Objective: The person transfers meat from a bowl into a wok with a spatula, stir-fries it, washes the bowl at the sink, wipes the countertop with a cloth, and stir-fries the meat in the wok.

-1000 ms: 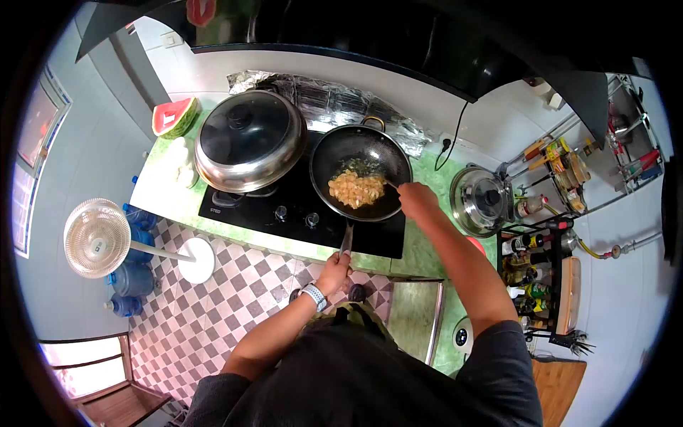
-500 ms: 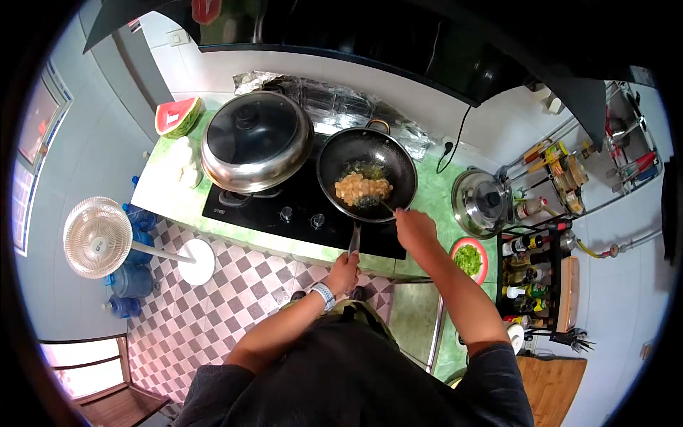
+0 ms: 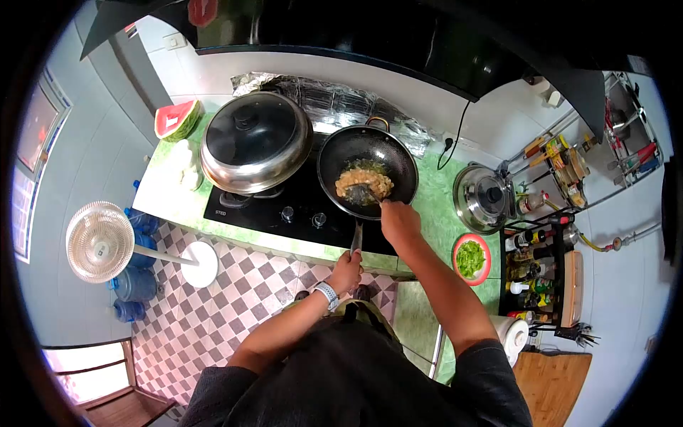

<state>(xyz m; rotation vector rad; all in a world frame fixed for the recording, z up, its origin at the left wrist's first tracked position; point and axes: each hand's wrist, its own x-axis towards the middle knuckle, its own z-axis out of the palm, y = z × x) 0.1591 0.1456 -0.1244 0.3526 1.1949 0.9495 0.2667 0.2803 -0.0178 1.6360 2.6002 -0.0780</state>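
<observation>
A black wok (image 3: 390, 151) sits on the right side of the black glass stove (image 3: 263, 213). My left hand (image 3: 346, 273) is closed round its handle (image 3: 357, 235), which points toward me. Over the wok's near right rim, my right hand (image 3: 400, 220) grips a spatula (image 3: 361, 193), its dark blade pressed into the food. The light brown food pieces (image 3: 370, 179), perhaps meat, lie in a heap in the wok with some oil around them. Most of the spatula's handle is hidden in my fist.
Left of the wok stands a large lidded steel pan (image 3: 257, 142). A red-rimmed plate of chopped greens (image 3: 470, 260) and a glass-lidded pot (image 3: 484, 198) are on the right counter, near a bottle rack (image 3: 530, 274). Watermelon (image 3: 178, 119) lies far left; a white fan (image 3: 99, 242) stands on the floor.
My right hand has moved a little left and the spatula blade has shifted left within the food. My left hand keeps hold of the wok handle.
</observation>
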